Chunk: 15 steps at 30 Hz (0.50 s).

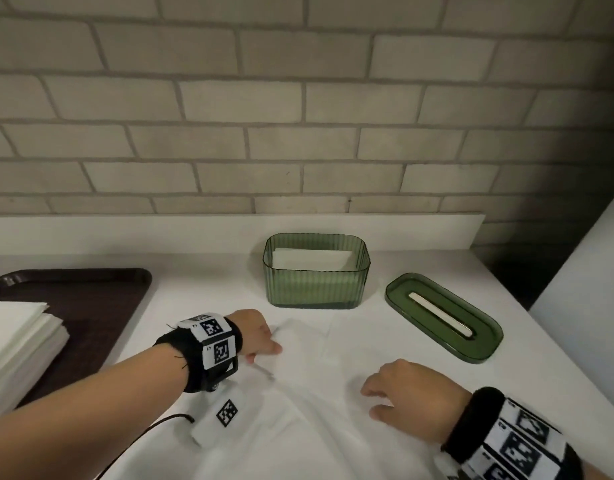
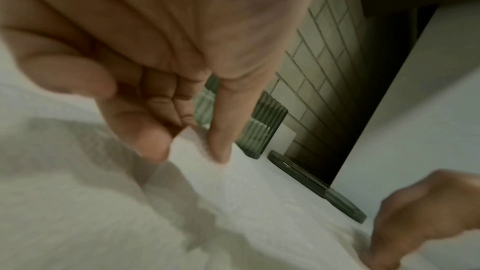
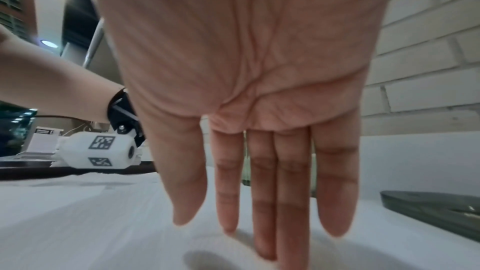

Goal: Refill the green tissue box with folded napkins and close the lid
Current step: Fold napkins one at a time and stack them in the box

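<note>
A white napkin (image 1: 316, 393) is spread on the worktop (image 1: 208, 282), midway through folding. One edge of it is pinched between thumb and fingers of the left hand (image 1: 259, 336), as the left wrist view shows, while the right hand (image 1: 407, 393) is laid on the sheet with fingers straight and gripping nothing. Just beyond the left hand the green box (image 1: 316, 271) stands open, with a little white paper already seen low inside. The lid (image 1: 444, 317) lies off the box, beyond the right hand and toward its outer side. A stack of napkins (image 1: 21, 344) is kept on a dark tray (image 1: 101, 292), out past the left forearm. The refill is judged barely begun: folding, filling and closing remain.
</note>
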Motion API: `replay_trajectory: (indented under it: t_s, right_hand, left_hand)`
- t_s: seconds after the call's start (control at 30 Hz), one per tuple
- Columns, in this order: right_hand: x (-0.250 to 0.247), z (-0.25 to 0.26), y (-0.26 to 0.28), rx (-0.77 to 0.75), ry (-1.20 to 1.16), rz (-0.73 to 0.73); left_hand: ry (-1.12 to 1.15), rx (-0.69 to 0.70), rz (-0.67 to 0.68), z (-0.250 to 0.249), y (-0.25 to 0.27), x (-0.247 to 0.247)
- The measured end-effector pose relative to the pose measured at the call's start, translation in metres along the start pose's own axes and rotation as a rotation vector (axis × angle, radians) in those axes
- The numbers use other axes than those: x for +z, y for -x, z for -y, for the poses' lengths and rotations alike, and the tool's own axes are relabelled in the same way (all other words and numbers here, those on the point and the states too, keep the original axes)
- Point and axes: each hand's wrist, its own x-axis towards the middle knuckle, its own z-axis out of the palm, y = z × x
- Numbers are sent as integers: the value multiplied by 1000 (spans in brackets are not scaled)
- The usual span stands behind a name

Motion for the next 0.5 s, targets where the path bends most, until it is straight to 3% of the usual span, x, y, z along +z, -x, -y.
replay_trajectory:
  t_s: [0.2,0.37,0.5]
  right_hand:
    - [1,1,15,42,-135,-68]
    - [-1,-1,17,127,-232,-164]
    - [-4,-13,14,300,-241,-354]
  left_hand:
    - [232,-5,-182,6,15,0]
    - [432,146,-311,17,37,-13]
    - [532,259,-406,20,64,-45]
